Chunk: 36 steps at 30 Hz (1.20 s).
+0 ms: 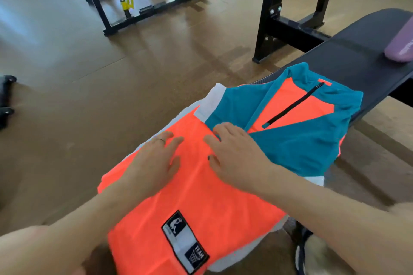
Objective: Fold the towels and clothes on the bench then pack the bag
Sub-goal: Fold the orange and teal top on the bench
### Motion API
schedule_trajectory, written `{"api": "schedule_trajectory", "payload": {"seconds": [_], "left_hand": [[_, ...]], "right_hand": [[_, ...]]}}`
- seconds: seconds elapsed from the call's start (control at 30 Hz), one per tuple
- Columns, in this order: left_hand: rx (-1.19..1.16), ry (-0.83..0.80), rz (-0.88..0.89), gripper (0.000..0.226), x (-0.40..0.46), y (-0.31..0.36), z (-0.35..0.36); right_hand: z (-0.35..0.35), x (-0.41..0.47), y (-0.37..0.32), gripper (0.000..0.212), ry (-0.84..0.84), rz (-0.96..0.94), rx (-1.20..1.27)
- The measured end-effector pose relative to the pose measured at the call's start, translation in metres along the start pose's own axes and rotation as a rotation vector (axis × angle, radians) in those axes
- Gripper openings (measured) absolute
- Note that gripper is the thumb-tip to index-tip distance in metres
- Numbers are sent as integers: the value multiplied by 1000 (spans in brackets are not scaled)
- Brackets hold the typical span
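Note:
A bright orange and teal sports shirt (196,194) lies spread over the near end of a black padded bench (357,69). Its teal upper part with a black zip (297,127) points toward the far end. A black and white label sits near the shirt's lower edge. White cloth (213,98) shows under the shirt's left edge. My left hand (154,158) rests flat on the orange fabric, fingers spread, a ring on one finger. Beside it, my right hand (237,154) presses flat where the orange meets the teal. Neither hand grips anything.
A purple object (400,49) lies at the bench's far right end. The bench's black steel uprights (270,13) stand behind it, and a black rack with yellow parts (127,0) stands farther back. Black wheeled gear (5,100) sits at the left edge on the brown floor.

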<state>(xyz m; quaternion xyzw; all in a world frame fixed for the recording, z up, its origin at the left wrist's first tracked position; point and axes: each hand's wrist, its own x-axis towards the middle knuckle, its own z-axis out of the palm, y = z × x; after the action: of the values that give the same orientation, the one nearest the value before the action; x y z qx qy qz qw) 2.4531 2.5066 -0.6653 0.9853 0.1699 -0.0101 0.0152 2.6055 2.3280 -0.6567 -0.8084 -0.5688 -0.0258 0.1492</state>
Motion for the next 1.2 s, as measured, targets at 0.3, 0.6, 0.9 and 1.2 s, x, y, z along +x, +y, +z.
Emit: {"api": "schedule_trajectory", "payload": {"seconds": [0.3,0.6,0.9,1.2], "left_hand": [[-1039,-143,-1159,95,-90,-78,26],[-799,168,-926,39,-135,-77,34],[-878,125,-970,24,-127,-83,30],[-924,141,-955,33,-120,-78,28]], "right_hand": [[45,-84,-141,55,-267,-253,-63],[54,-110,-223,33,-152,-101,-22],[64,-100,-249,33,-164,-44,-136],[61,-98,-250,39,-143,29,-77]]}}
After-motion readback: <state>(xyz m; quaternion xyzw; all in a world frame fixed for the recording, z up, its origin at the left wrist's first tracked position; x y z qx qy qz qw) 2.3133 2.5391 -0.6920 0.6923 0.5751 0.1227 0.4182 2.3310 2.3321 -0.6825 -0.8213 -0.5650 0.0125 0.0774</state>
